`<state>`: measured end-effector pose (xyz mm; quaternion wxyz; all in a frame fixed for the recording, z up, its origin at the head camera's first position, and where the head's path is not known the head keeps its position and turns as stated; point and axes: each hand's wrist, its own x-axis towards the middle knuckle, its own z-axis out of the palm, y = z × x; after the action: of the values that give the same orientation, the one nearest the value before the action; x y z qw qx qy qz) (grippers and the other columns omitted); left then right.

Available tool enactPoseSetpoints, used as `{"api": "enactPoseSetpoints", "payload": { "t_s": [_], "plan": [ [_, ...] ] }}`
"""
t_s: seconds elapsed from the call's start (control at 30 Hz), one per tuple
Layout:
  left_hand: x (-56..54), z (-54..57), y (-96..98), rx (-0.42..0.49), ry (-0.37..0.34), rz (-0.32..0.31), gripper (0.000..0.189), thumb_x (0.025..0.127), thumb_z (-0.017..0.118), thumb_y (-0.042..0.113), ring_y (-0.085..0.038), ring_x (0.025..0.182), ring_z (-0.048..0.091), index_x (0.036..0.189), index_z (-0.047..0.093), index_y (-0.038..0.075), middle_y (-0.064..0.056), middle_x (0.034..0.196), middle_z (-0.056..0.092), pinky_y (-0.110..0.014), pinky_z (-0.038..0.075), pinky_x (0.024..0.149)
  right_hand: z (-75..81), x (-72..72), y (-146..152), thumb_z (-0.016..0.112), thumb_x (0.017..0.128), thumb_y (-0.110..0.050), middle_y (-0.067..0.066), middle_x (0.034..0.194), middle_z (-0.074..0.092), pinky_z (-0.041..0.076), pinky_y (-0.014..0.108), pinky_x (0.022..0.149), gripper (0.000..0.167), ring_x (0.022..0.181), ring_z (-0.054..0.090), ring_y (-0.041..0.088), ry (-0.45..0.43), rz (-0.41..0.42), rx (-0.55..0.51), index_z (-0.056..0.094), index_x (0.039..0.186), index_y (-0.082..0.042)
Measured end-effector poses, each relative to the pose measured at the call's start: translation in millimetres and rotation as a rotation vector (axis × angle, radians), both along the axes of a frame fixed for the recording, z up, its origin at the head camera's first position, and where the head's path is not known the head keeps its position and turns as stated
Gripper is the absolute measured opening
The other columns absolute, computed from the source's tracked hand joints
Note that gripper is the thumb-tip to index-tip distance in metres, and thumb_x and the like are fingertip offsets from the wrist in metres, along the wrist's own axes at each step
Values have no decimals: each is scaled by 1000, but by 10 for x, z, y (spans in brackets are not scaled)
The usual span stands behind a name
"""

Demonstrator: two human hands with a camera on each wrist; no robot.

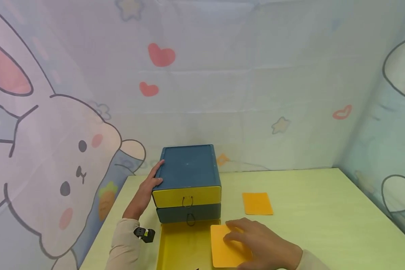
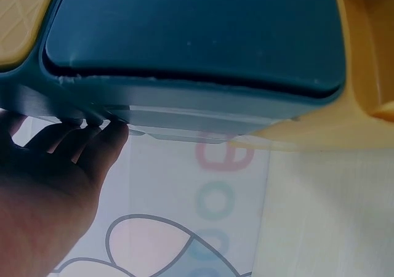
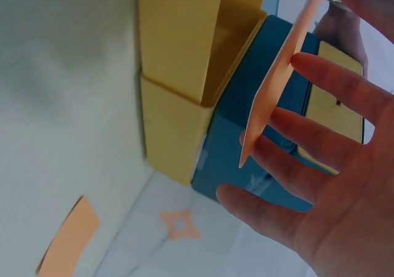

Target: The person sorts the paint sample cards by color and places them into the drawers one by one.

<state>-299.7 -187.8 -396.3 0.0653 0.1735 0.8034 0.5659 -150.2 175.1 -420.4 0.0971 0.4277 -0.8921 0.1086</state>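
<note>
A small drawer cabinet [image 1: 189,168] with a dark blue top stands on the table, its yellow bottom drawer [image 1: 183,245] pulled out toward me. My left hand [image 1: 146,193] rests along the cabinet's left side, fingertips at the top edge. In the left wrist view those fingers [image 2: 101,148] touch the cabinet's side. My right hand [image 1: 264,242] holds a thin orange square card [image 1: 221,245] over the drawer's right side. The right wrist view shows the card [image 3: 277,89] tilted, pinched between thumb and fingertips. A second orange card [image 1: 257,203] lies flat on the table, right of the cabinet.
Above the pulled-out drawer, a blue drawer [image 1: 202,213] and a yellow drawer [image 1: 206,197] are closed, each with a thin loop handle. A pale green table [image 1: 307,210] extends to the right. Behind it hangs a printed cloth [image 1: 256,93] with hearts and a rabbit.
</note>
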Motion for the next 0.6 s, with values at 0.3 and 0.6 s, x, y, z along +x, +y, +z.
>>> {"api": "enactPoseSetpoints", "payload": {
  "t_s": [0.3, 0.6],
  "plan": [
    [16, 19, 1, -6, 1, 3, 56, 104, 29, 40, -41, 158, 3, 156, 13, 53, 4, 172, -5, -71, 9, 122, 1, -114, -302, 62, 88, -64, 10, 140, 60, 54, 41, 93, 55, 122, 59, 26, -64, 57, 8, 64, 126, -24],
    [41, 19, -3, -8, 9, 13, 55, 105, 29, 41, -42, 158, 3, 156, 14, 54, 3, 172, -5, -72, 9, 121, -50, -252, -576, 63, 88, -62, 10, 139, 60, 54, 37, 96, 55, 122, 59, 26, -111, 74, 85, 65, 125, -23]
  ]
}}
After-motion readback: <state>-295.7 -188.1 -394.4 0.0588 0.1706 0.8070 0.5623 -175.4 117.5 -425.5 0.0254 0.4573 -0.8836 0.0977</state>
